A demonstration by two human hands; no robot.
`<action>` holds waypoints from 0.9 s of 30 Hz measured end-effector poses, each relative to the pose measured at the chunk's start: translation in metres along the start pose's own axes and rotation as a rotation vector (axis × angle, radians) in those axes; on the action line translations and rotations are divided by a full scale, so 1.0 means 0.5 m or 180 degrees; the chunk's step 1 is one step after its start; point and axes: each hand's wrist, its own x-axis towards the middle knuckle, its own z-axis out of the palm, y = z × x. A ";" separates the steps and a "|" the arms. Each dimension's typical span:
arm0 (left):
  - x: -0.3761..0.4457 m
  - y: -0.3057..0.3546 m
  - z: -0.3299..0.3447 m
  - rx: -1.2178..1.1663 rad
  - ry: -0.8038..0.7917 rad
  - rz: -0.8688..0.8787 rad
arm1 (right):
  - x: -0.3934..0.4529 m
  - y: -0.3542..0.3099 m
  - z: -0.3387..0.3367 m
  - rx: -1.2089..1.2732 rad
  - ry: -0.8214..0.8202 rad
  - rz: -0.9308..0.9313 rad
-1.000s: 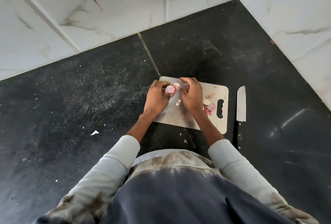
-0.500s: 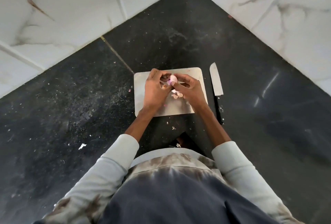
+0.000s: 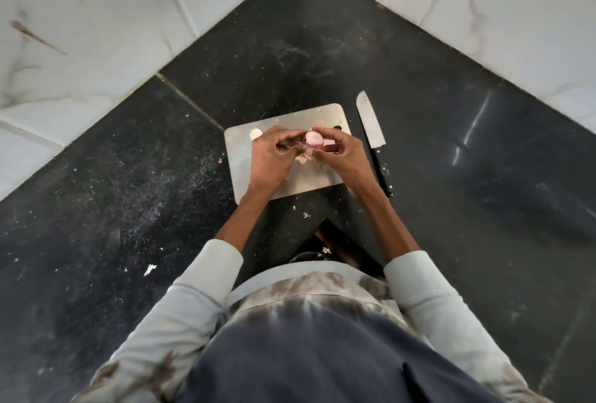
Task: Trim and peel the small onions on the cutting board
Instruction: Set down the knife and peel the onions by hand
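Since before, both hands have lifted slightly; left hand (image 3: 271,157) and right hand (image 3: 345,157) pinch the onion (image 3: 312,139), knife (image 3: 374,135) at 3 o'clock of the cutting board (image 3: 238,157)

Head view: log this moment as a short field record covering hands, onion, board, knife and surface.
left hand: fingers at the onion, pinching skin
right hand: gripping the onion
onion: pink, small, held between both hands above the board
cutting board: pale, on the dark floor, peel scraps on it
knife: lying untouched on the floor, right of the board
surface: black speckled stone, marble tiles beyond
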 end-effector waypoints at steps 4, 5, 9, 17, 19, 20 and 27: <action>-0.003 0.005 0.009 -0.0110 -0.0075 -0.0040 | -0.008 0.007 -0.006 -0.0103 0.0141 -0.0057; -0.004 0.006 0.010 -0.0113 -0.0078 -0.0025 | -0.010 0.008 -0.006 -0.0114 0.0169 -0.0060; -0.005 0.013 0.011 -0.0153 0.0018 -0.0005 | -0.011 0.002 -0.009 -0.0198 0.0227 -0.0102; -0.007 0.013 0.008 -0.0170 0.0220 -0.0073 | -0.013 -0.013 0.005 -0.0168 0.0179 -0.0070; -0.004 0.013 0.007 -0.0152 0.0253 -0.0089 | -0.012 -0.020 0.006 0.0012 0.0137 0.0022; -0.003 0.013 0.007 -0.0142 0.0270 -0.0094 | -0.011 -0.024 0.007 0.0117 0.0102 0.0076; -0.005 0.002 0.006 -0.0099 0.0297 -0.0142 | -0.013 -0.031 0.019 0.0477 -0.0196 0.0280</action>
